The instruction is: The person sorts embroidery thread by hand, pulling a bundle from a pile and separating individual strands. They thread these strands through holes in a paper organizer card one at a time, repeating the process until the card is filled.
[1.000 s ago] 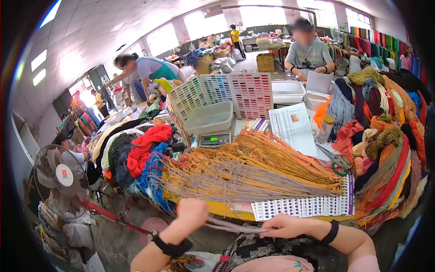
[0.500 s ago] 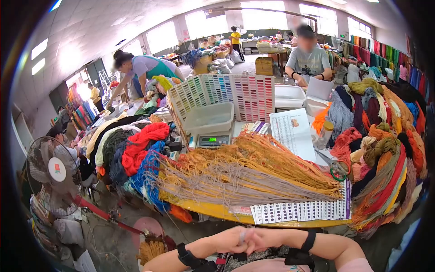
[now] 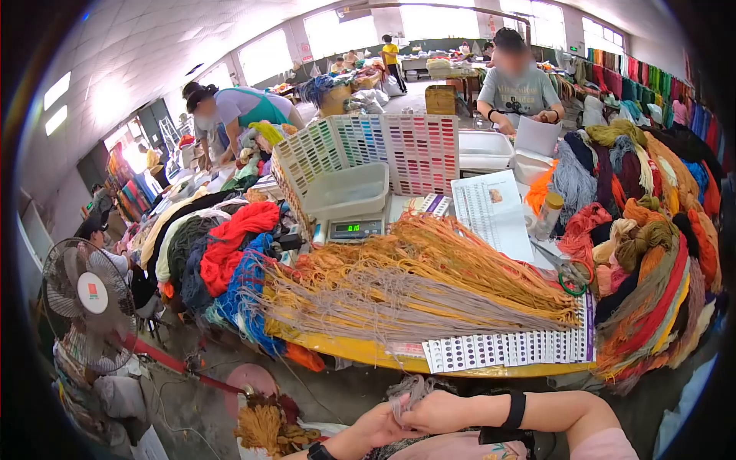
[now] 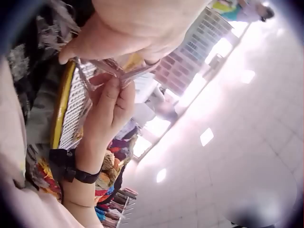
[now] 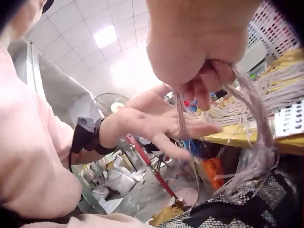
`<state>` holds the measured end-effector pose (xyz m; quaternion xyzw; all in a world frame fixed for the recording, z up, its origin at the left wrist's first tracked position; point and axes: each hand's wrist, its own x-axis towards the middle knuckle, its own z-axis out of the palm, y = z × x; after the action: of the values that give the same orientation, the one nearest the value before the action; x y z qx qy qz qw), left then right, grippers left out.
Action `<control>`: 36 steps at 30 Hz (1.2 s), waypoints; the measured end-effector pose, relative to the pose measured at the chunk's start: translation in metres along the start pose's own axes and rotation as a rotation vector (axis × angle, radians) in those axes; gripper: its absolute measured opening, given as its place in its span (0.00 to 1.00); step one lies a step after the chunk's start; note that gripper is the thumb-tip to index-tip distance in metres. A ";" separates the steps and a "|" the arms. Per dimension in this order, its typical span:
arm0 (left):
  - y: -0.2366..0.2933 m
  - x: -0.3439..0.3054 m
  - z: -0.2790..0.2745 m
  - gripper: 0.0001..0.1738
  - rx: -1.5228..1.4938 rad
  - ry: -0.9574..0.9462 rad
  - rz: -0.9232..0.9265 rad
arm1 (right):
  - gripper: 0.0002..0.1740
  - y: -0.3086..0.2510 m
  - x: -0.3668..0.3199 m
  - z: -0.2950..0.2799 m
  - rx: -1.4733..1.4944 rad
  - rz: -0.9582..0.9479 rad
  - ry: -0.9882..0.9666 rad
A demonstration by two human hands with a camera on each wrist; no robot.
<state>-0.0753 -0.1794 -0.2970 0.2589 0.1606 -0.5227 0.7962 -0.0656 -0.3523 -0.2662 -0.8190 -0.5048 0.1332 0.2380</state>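
Note:
A thin bundle of greyish-mauve yarn (image 3: 412, 389) is looped at my two hands, low in front of my lap. My right hand (image 3: 438, 412) pinches the bundle; in the right wrist view the yarn (image 5: 259, 109) bends out of its curled fingers and hangs in a loop. Palm up, my left hand (image 5: 152, 124) has its fingers stretched out, with strands crossing in front of them. The left wrist view shows the right hand (image 4: 108, 107) close below the left hand (image 4: 128, 35), strands running between them.
Orange, gold and mauve yarn (image 3: 399, 284) covers the yellow-edged table. Behind it stand a digital scale (image 3: 356, 228) with a plastic tub (image 3: 349, 192) and a colour chart (image 3: 422, 157). Scissors (image 3: 571, 277) and punched cards (image 3: 498, 353) lie right. A fan (image 3: 90, 295) stands left.
My hands, earlier apart with the yarn stretched between them, have come together lower down, and the yarn now bunches above them. The scale's reading has gone from 0.05 to 0.10.

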 end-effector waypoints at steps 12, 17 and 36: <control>0.062 -0.111 -0.002 0.15 0.158 0.341 0.547 | 0.11 0.037 -0.036 -0.030 0.481 0.272 0.245; 0.071 -0.187 -0.015 0.10 0.184 0.688 1.061 | 0.08 0.043 -0.027 -0.032 0.722 0.411 0.211; 0.054 -0.404 -0.200 0.12 1.364 2.502 1.010 | 0.05 0.075 -0.033 -0.024 0.794 0.747 0.385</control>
<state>-0.1849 0.2566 -0.2342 0.8593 0.3455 0.3761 -0.0278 -0.0126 -0.4158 -0.2860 -0.7991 -0.0404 0.2359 0.5515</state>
